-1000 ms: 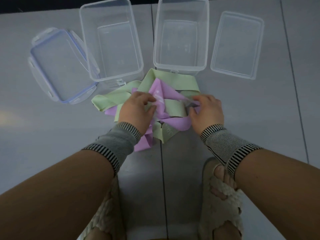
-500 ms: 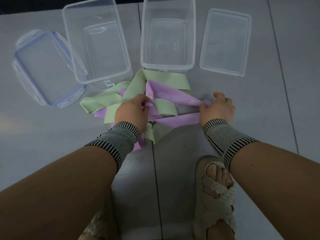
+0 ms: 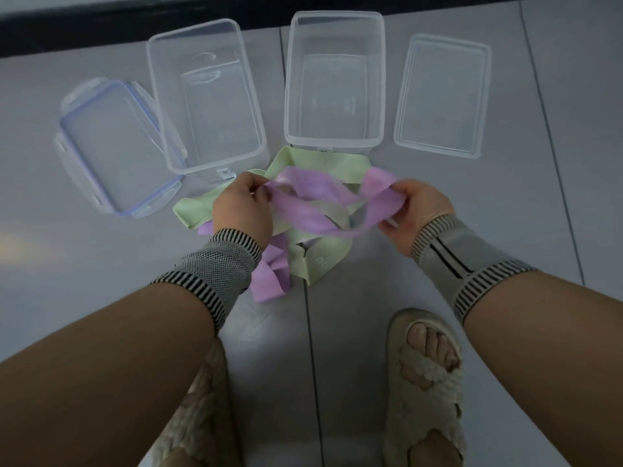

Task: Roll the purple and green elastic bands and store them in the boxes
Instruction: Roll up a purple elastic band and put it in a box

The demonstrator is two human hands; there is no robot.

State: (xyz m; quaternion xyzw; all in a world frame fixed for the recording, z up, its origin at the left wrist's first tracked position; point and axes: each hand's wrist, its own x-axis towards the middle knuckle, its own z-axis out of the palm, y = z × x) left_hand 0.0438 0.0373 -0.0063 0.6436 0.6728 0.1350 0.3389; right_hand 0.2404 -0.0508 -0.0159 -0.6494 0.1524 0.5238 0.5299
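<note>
The purple band [image 3: 317, 210] is a thin, wide, matte ribbon of pale lilac. You hold it lifted above the floor [image 3: 438, 237], twisted and folded over itself between your two hands, and one loose end [image 3: 269, 278] lies on the floor near your left wrist. Your left hand [image 3: 244, 207] pinches one part of it, thumb and fingers closed on the strip. Your right hand [image 3: 419, 210] has its grip around the other part, fingers curled on the band. Under the purple band lies the green band [image 3: 320, 257], pale mint, crumpled in loose loops on the floor, with the print "30" on one fold. It reaches up to touch the front of the right box [image 3: 333, 79]. The left box [image 3: 205, 96] stands just beside the right one; both are clear plastic and open. A lid with blue trim [image 3: 111, 146] lies at the far left, partly under the left box, and a plain clear lid [image 3: 441, 96] lies at the far right. Your sandals [image 3: 424, 382] show below.
</note>
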